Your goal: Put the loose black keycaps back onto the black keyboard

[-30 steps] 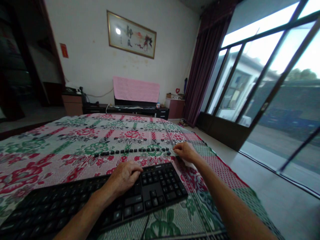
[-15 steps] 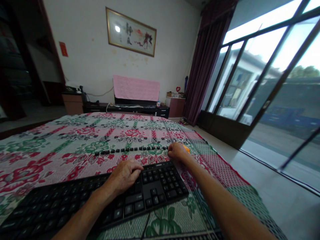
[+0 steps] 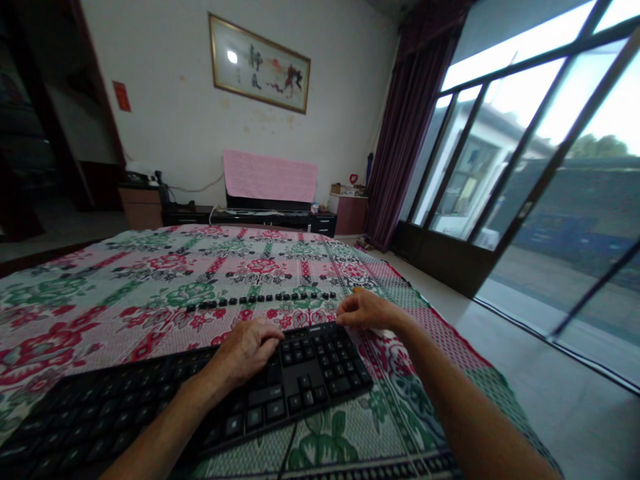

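A black computer keyboard (image 3: 305,370) lies at an angle on the patterned cloth, with a gap among the keys near its right part. My left hand (image 3: 249,350) rests on its far edge, fingers curled and thumb pressed in, gripping the keyboard. At the far right corner, my right hand (image 3: 363,311) has its fingertips pinched together close to the top keys; whatever is between them is hidden. Beyond the keyboard runs a line of loose black keycaps (image 3: 261,299). A bit of something orange (image 3: 357,290) shows behind my right hand, mostly covered.
The flowered cloth (image 3: 165,293) covers the whole surface, its red-trimmed edge (image 3: 453,332) dropping off at the right. Farther back stand a low black cabinet (image 3: 190,219) and a screen draped with a pink towel (image 3: 270,177). Glass doors (image 3: 515,160) are at the right.
My right hand has come back from the right end of the keycap line to the keyboard's far right corner. My left hand stays on the keyboard.
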